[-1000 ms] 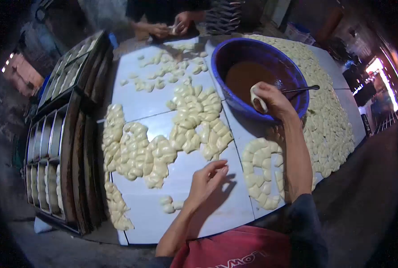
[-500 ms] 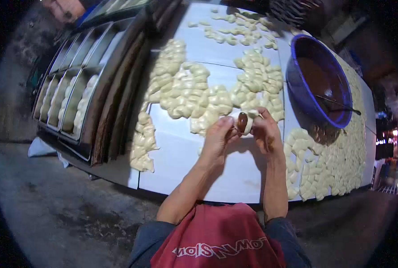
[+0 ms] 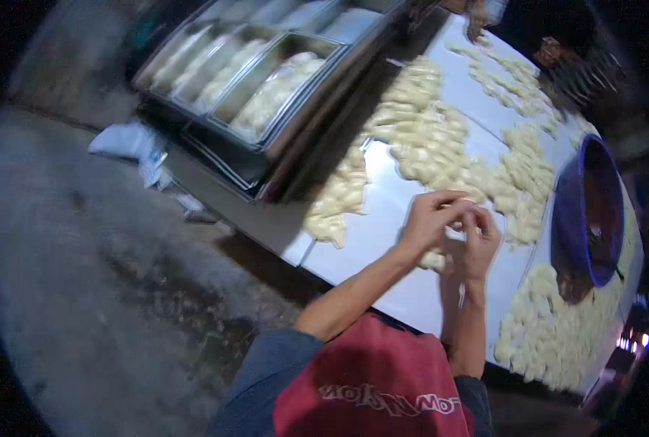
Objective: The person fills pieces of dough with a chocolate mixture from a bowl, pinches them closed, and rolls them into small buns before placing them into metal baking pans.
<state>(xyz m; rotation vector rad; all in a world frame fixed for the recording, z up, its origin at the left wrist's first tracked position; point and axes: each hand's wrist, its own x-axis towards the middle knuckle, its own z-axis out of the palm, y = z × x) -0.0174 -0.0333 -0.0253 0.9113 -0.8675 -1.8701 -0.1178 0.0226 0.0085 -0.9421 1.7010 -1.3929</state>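
Observation:
My left hand (image 3: pixel 432 218) and my right hand (image 3: pixel 482 240) meet above the white table (image 3: pixel 393 244), with fingertips pressed together. Between them is a small piece of dough, mostly hidden by the fingers; its filling does not show. Just below my hands, a pale dough piece (image 3: pixel 432 260) lies on the table. Beyond them spreads a dense layer of pale, soft dough pieces (image 3: pixel 441 149). A smaller patch of dough pieces (image 3: pixel 337 200) is to the left, and a broad one (image 3: pixel 554 331) covers the right side.
A deep purple basin (image 3: pixel 571 207) with brown filling stands at the right. At the upper left, metal loaf tins (image 3: pixel 288 87) hold rows of dough, set on stacked dark trays. Another person's hand (image 3: pixel 477 22) seems to show at the far end. Concrete floor (image 3: pixel 84 291) lies left.
My hands have closed together over the dough piece, hiding the brown filling visible before. The view has swung left and tilted, so the tins appear larger and the table sits further right.

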